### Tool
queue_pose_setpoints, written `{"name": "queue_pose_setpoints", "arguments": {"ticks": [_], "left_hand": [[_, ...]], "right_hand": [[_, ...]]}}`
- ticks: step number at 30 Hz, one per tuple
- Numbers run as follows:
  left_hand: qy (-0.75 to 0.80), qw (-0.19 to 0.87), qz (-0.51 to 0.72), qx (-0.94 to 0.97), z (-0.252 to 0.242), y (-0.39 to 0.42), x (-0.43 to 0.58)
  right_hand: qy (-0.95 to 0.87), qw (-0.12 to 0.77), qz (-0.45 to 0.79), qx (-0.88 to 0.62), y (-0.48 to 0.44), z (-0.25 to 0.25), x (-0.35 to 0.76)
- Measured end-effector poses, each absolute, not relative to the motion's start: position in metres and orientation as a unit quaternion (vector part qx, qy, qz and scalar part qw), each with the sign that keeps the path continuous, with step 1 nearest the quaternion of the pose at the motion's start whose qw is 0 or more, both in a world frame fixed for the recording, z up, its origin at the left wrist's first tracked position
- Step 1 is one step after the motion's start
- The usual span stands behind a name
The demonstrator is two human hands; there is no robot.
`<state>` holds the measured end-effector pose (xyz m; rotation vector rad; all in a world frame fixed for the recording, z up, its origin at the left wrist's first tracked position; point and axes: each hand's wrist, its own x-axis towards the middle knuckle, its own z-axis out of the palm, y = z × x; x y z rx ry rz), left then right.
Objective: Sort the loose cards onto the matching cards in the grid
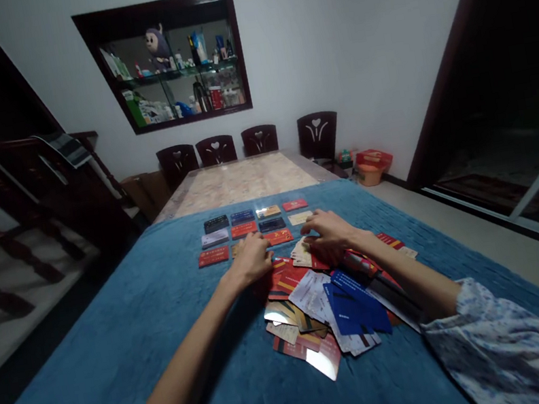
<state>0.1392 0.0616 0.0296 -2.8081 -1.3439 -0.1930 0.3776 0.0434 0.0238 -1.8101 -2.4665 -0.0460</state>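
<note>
A loose heap of bank cards in red, blue, gold and white lies in front of me on the blue cloth. My left hand is at the heap's upper left edge, its fingers curled together; what they grip, if anything, is hidden. Over the heap's far side, my right hand has bent fingers held apart, close to some cream cards. Beyond both hands are rows of small card stacks, among them a black stack, a white stack and a red stack. My left hand partly covers a gold stack.
The blue cloth covers the near part of a long table with a marble-patterned top. Several dark chairs stand at its far end. A stair railing is on the left, and an orange bucket sits on the floor at right.
</note>
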Motion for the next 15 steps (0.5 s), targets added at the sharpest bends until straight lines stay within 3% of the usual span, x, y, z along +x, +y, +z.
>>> {"name": "queue_pose_setpoints", "arguments": {"ticks": [15], "left_hand": [[-0.481,-0.024,-0.025,-0.876,0.027,0.054,0.200]], "right_hand": [[-0.770,-0.010,0.019,-0.638,0.042,0.017,0.379]]}}
